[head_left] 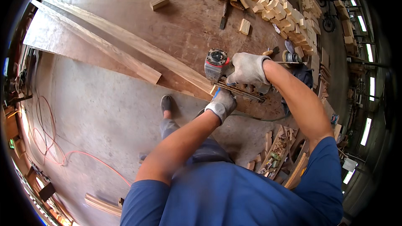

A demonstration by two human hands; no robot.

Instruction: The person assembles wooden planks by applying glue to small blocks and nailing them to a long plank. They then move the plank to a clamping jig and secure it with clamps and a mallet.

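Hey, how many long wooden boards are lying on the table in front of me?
2. One long board slants across the table, ending near your left hand; the other board lies alongside, closer to the table's near edge. No others show.

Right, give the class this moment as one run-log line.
right hand: gloved, holds nail gun | left hand: gloved, near end of long board | table: wood blocks piled
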